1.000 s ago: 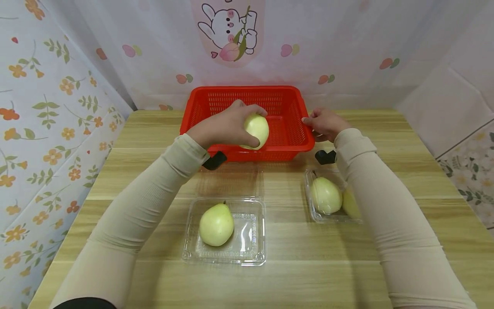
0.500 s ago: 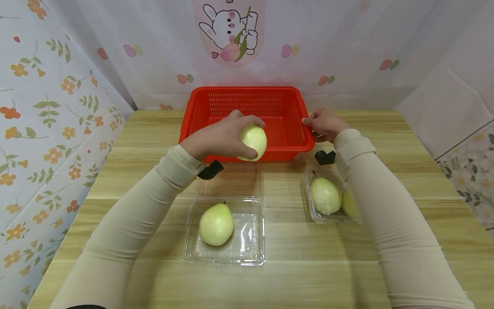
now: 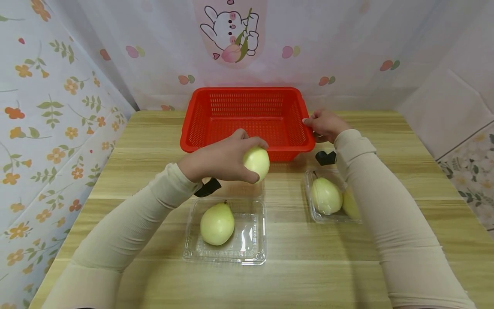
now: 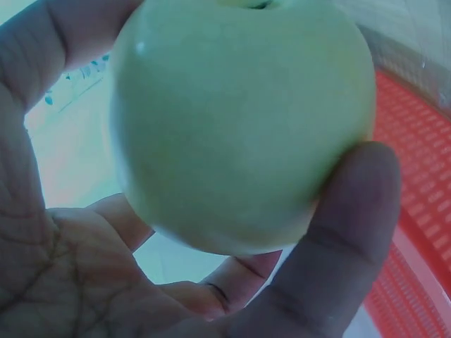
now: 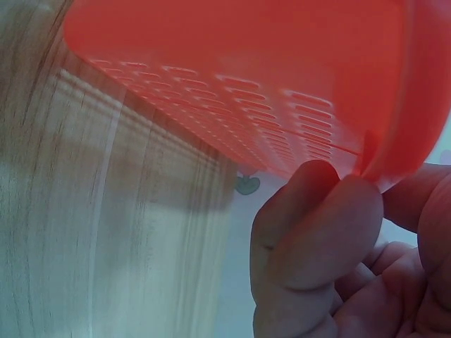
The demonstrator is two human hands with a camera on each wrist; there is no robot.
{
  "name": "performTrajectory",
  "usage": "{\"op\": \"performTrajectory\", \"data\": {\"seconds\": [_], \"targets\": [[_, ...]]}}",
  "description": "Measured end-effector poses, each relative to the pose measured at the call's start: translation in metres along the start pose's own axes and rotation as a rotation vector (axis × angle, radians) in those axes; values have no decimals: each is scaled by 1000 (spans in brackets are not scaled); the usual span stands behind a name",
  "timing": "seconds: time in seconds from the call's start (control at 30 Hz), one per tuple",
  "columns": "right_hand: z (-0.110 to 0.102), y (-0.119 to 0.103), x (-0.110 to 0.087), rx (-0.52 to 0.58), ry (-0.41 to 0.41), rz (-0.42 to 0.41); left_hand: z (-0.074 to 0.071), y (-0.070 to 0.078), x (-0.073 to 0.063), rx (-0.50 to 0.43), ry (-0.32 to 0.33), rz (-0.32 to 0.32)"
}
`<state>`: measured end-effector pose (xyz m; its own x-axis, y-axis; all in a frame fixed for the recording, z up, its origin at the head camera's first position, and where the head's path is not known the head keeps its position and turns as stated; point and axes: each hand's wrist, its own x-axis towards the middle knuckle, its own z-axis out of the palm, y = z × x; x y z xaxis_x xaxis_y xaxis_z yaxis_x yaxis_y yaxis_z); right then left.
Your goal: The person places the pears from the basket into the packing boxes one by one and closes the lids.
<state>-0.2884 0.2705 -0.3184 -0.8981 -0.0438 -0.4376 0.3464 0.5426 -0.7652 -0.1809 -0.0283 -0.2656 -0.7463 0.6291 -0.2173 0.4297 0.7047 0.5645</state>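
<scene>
My left hand (image 3: 225, 159) grips a pale yellow-green pear (image 3: 257, 164) in the air, just in front of the red basket (image 3: 283, 154). In the left wrist view, thumb and fingers curl round this pear (image 4: 243, 134). At the basket's right side, my right hand (image 3: 326, 124) pinches the rim. The right wrist view shows its fingers (image 5: 328, 236) against the underside of that rim (image 5: 423, 91). Below the left hand lies a clear plastic clamshell box (image 3: 252, 257), its lid folded back, with one pear (image 3: 217, 224) in its left half.
Under my right forearm sits another clear plastic box (image 3: 317, 217) with pears (image 3: 326, 196), partly covered by the sleeve. A wooden table (image 3: 293, 274) bears everything. Printed cloth curtains (image 3: 347, 47) hang behind and at the left.
My left hand has drawn back from over the basket toward the front, carrying the pear out past its near rim. The right hand stays on the basket's rim.
</scene>
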Motion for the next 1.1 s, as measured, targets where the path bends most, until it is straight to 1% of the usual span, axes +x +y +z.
{"op": "performTrajectory", "data": {"seconds": [0.3,0.43,0.6,0.77,0.87,1.0,1.1], "targets": [[2,1,0,11,5,-3,17,-4,-11,-11,-10,13],[1,1,1,12,1,-5,23,-4,-15,-6,-12,33],[0,3,2,12,0,-6,32,-2,-22,29,-29,58],[-1,3,1,11,1,2,41,1,-28,53,-45,50],[-1,2,0,9,7,3,51,1,-31,59,-52,78],[0,2,-1,18,9,-1,65,0,-37,80,-67,140],[1,3,-1,17,11,-5,73,-1,-40,114,-70,155]]}}
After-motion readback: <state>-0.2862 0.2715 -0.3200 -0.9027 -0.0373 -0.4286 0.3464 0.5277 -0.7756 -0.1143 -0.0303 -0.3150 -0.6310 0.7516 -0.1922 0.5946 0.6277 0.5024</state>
